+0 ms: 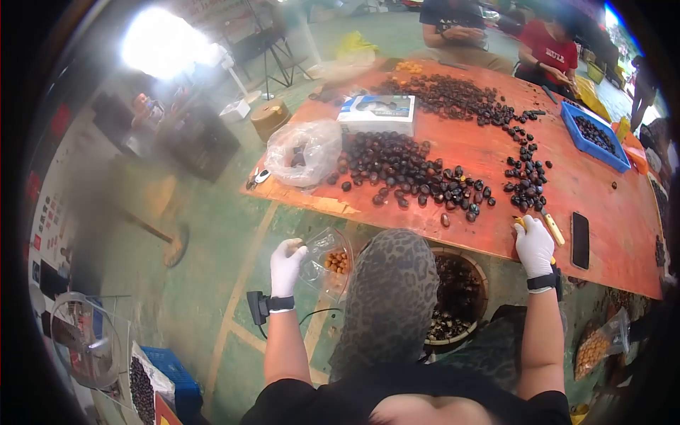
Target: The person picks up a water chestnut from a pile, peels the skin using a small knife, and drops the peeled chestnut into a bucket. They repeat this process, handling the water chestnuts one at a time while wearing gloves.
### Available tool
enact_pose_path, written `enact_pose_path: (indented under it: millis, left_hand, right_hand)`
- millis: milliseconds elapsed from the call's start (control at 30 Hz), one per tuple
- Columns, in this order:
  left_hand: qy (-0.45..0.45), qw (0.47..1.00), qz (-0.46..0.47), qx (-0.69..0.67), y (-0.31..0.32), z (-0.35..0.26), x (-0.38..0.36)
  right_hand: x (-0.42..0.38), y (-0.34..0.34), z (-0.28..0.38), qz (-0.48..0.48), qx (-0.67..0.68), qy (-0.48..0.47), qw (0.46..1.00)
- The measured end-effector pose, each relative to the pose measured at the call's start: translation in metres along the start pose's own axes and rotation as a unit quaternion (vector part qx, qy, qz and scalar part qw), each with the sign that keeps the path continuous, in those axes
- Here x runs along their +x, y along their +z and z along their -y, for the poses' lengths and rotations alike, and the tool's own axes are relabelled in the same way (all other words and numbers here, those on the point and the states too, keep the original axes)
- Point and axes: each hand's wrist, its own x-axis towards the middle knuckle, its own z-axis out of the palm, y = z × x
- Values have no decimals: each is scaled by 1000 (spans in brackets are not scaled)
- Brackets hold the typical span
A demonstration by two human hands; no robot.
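My left hand (287, 267), in a white glove, is off the table's near edge with its fingers curled together. Its fingertips are at the rim of a clear plastic bag (320, 278) with peeled yellow-brown nuts (336, 262) inside; what they pinch is too small to make out. My right hand (534, 246), also gloved, is closed at the table edge. Something yellow shows at its fingertips and again by the heel of the palm, its shape mostly hidden. Beside it lie a pale yellow-handled knife (553, 229) and a black phone (580, 241). Dark brown nuts (531, 188) lie just beyond.
The red-orange table (581, 188) bears heaps of dark nuts, a white box (377, 117), a plastic bag (304, 152) and a blue tray (595, 136). A basket of shells (484, 273) stands below the near edge. Two people sit across the table.
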Motion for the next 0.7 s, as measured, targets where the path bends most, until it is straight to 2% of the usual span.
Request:
enact_pose_path:
  millis: [33, 67, 233, 400, 500, 533, 600, 633, 667, 700]
  left_hand:
    - [-29, 999, 22, -22, 3, 2, -2]
    - [-19, 999, 39, 8, 7, 4, -3]
    - [34, 999, 30, 13, 22, 9, -3]
    - [25, 999, 23, -3, 18, 3, -5]
    - [114, 991, -63, -2, 13, -42, -10]
    - [158, 981, -101, -55, 10, -56, 0]
    - [267, 947, -163, -77, 1, -99, 25]
    - [248, 947, -174, -108, 0, -130, 31]
    - [321, 923, -185, -105, -1, -148, 48]
    - [325, 922, -181, -111, -4, -156, 74]
  right_hand:
    - [-2, 0, 0, -1, -5, 1, 1000]
    - [-3, 0, 0, -6, -9, 2, 1000]
    - [-9, -3, 3, -15, -17, -5, 1000]
    - [-10, -2, -1, -23, -15, -16, 999]
    - [-8, 0, 2, -15, -12, -11, 1000]
    - [-8, -2, 1, -9, -14, -7, 1000]
    - [-8, -2, 1, -14, -14, -9, 1000]
    - [-9, -2, 1, -15, -13, -11, 1000]
    - [-11, -3, 2, -16, -12, -14, 1000]
    - [-12, -3, 3, -17, -11, -18, 1000]
